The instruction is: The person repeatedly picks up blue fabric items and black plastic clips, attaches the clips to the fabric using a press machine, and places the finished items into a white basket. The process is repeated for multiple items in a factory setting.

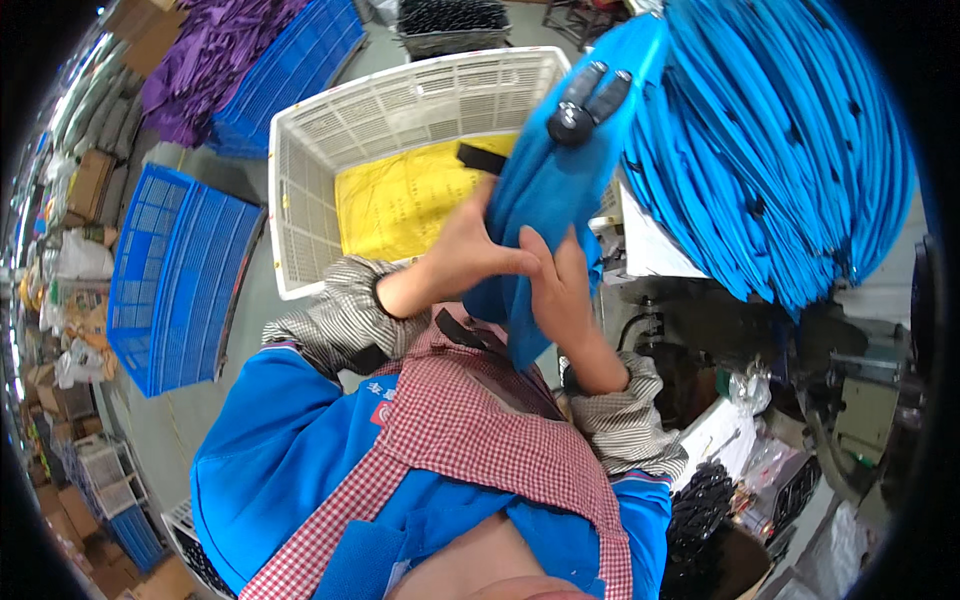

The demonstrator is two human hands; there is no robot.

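A long bundle of blue folded cloth [545, 185] slants up from my apron toward the far right. Near its upper part sit a round black knob [570, 124] and two black prongs; its exact kind I cannot make out. My left hand [465, 250] grips the bundle from the left, with its fingers partly hidden behind the cloth and its thumb pointing right. Against the bundle's right side, my right hand [562, 295] is closed on the fabric, its thumb close to the left one. A short black strap [480, 158] sticks out left of the cloth.
Beyond my hands stands a white plastic crate [300, 200] with a yellow sack [400, 195] inside. A big heap of similar blue cloth [770, 150] lies at the right, above dark machine parts. Blue crates [180, 280] and purple cloth [215, 65] are at the left.
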